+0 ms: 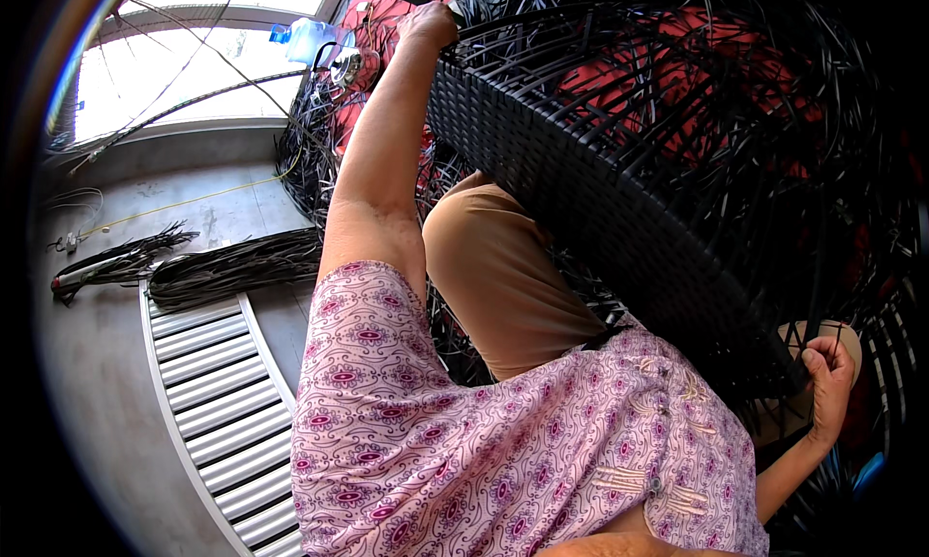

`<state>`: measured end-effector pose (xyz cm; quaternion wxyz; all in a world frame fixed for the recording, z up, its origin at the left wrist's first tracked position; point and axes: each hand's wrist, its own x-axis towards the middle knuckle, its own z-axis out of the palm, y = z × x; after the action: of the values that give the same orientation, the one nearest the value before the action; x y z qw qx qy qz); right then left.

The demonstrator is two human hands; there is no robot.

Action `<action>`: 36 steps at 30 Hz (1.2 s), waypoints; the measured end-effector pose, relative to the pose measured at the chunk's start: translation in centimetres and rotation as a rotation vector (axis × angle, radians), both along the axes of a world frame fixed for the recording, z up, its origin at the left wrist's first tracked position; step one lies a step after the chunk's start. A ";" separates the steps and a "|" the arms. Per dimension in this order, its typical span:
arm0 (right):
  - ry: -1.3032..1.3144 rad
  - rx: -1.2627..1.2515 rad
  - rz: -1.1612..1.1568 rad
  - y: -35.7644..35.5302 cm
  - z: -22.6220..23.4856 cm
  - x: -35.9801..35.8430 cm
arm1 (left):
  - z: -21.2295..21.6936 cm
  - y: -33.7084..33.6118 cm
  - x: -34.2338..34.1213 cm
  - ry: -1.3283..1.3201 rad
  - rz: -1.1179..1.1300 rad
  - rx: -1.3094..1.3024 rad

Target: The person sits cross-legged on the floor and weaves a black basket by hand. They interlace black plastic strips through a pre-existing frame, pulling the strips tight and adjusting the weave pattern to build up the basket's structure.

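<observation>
fingers of left hand [429,23] and right hand [830,375] each clamp one black woven plastic-rattan panel [581,180]; two loose strand bundles [194,262] lie left of it.

Fingertips of the left hand [429,23] hidden over the woven panel [581,189] edge; strand ends in the right hand [827,378] lost (dark, tangled) against the rim.

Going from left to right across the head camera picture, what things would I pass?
Bundles of dark strips on the floor → slatted metal panel → left hand on the top of the woven black panel → right hand gripping black strips at the panel's lower end.
</observation>
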<state>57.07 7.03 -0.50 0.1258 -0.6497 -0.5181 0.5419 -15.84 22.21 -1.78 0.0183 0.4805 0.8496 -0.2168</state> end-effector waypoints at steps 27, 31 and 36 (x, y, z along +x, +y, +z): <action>-0.004 -0.026 -0.003 0.0 0.1 0.1 | -2.1 -1.2 1.1 0.089 -0.164 0.231; 0.006 -0.022 -0.011 -0.1 0.0 0.2 | -2.4 -0.5 1.0 0.133 -0.163 0.146; 0.010 -0.013 -0.008 -0.1 0.1 -0.1 | -2.5 0.3 0.2 0.012 -0.014 0.145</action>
<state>56.98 6.98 -0.36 0.1262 -0.6500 -0.5110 0.5481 -15.69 22.47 -4.30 -0.0231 0.4854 0.8596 -0.1578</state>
